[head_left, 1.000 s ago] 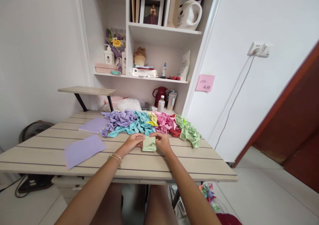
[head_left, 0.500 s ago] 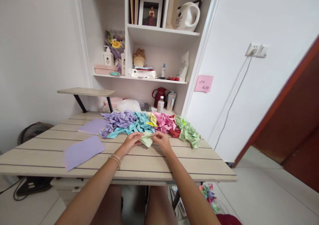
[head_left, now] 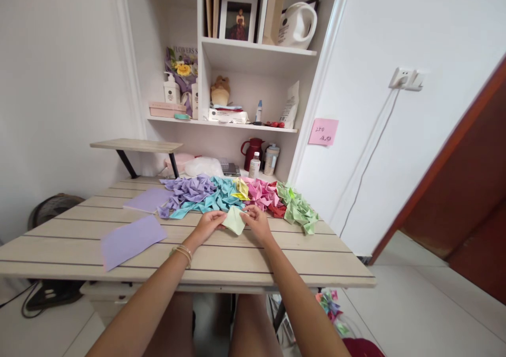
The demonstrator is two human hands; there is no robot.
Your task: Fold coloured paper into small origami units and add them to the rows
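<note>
A small pale green paper (head_left: 234, 220), partly folded, is held just above the wooden table (head_left: 221, 262). My left hand (head_left: 209, 223) pinches its left edge and my right hand (head_left: 256, 222) pinches its right edge. Both hands sit at the middle of the table, just in front of a long heap of folded paper pieces (head_left: 237, 196) in purple, teal, yellow, pink, red and green.
Two lilac paper sheets (head_left: 130, 238) (head_left: 148, 199) lie flat at the left. A small raised shelf (head_left: 136, 146) stands at the table's back left. Wall shelves (head_left: 245, 83) behind hold bottles, a red jug and a picture frame. Coloured paper pieces (head_left: 330, 304) lie on the floor.
The green paper was lying flat on the table under both hands; it has been lifted and turned so it now shows as a tilted, diamond-like shape between my fingers.
</note>
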